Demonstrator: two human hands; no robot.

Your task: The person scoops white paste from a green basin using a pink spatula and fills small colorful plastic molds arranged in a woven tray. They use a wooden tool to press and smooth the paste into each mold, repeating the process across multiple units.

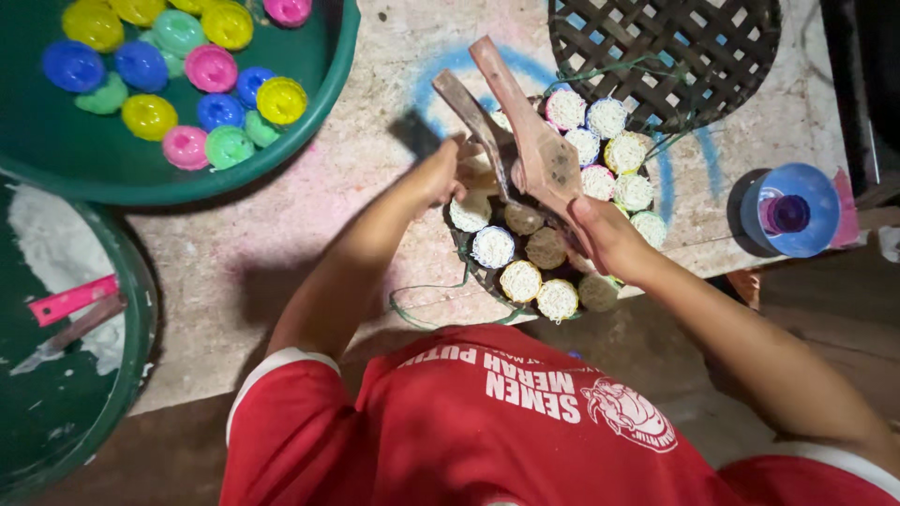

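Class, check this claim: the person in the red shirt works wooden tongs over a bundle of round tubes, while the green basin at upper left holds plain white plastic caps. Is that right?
Not quite. The head view shows the caps in the green basin are yellow, blue, pink and green, not plain white. The rest stands: both hands, left and right, work the wooden tongs over the bundle of round tubes.
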